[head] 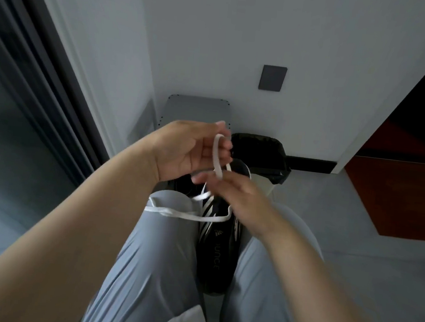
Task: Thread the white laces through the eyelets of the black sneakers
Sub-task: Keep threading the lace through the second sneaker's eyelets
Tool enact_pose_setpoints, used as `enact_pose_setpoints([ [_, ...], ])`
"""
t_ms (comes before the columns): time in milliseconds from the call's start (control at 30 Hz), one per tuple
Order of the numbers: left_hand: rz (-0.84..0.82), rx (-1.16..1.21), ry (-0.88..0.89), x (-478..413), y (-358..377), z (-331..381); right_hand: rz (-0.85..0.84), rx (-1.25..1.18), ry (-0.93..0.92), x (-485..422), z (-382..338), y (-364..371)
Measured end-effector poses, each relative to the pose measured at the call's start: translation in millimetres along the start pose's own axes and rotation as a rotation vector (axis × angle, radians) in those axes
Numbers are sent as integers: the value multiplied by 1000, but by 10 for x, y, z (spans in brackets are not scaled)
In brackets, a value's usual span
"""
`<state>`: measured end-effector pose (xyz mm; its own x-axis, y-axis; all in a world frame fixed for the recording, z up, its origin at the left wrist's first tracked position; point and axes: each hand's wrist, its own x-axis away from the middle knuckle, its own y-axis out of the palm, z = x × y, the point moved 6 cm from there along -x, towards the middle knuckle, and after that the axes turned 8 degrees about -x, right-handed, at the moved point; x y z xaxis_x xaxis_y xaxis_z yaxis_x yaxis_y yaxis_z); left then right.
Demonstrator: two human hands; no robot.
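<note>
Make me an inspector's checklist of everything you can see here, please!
Surface: no table; the work sits on a lap in grey trousers above a grey floor.
Job's things: black sneaker lies between the knees; white lace runs between both hands and trails over the left knee.
Clutter: bin with a black bag, behind the sneaker.
Grippers: left hand holds the lace loop; right hand, blurred, pinches the lace.
Cables: nothing seen.
Surroundings: white wall, dark wall plate, grey box, dark door frame at left.

Left grip [186,148] raised, right grip [241,199] lower, both pinching
</note>
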<state>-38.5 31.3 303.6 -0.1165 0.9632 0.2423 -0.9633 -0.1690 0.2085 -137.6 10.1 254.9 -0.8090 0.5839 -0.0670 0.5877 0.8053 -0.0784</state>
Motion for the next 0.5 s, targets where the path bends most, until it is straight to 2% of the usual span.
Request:
enact_pose_setpoints([
  [67,184,-14,10,14,-220,55,144,-163,-35,35,-16,-265],
  [133,340,-144,13,45,-493,72,286,-366,-69,70,-1,-575],
  [233,441,-608,-7,61,-798,28,399,-514,-108,120,26,-835],
  [300,499,-944,16,45,-934,14,418,-463,-101,142,51,-818],
  [400,509,-1442,33,-22,-940,-60,330,-279,-151,132,20,-634],
  [467,421,-1551,311,-58,-673,-83,232,-75,-195,84,-64,-470],
  [500,306,-1482,488,-53,-449,-114,178,12,-211,55,-111,-380],
])
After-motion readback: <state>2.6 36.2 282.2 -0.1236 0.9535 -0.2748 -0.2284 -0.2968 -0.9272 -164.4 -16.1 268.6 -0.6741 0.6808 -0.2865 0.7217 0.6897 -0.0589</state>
